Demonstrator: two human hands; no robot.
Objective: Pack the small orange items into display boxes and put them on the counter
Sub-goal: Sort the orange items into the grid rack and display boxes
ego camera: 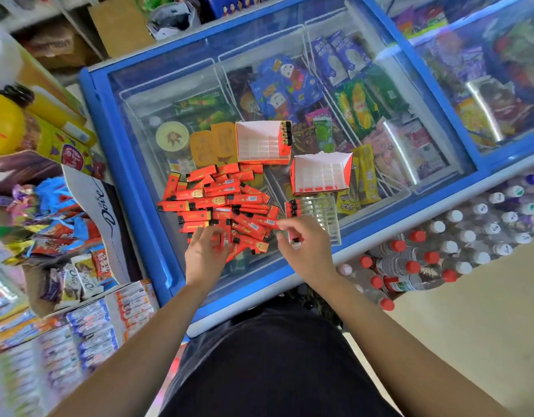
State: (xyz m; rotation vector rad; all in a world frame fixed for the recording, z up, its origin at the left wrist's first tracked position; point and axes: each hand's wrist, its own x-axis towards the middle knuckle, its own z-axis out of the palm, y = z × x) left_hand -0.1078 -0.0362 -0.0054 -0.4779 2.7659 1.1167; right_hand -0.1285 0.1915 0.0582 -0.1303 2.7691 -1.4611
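- The right grip (306, 248), just right of the frame's centre, is clamped with curled fingers on one small orange item (295, 238), at the lower left corner of a white grid insert (324, 218)
- The left grip (206, 252), left of centre, lies with bent fingers on the lower edge of the pile of orange items (217, 200); motion blur hides the fingertips, so I cannot tell whether it holds any
- The pile lies loose and criss-crossed in the middle of the frame, on the freezer's glass lid (133, 91)
- The grid insert lies flat on the same lid, just right of the pile, with three black-capped orange items in its upper left end
- Just above the pile stands the first display box (259, 145), open, white dividers showing, with a row of orange items at its right end
- The second display box (319, 173) sits to the right and lower, between the first box and the insert, also open with its dividers showing
- Wrapped ice creams (289, 85) fill the baskets under the glass
- Capped bottles (440, 245) crowd the lower right; sweet packets (64, 224) fill the left edge
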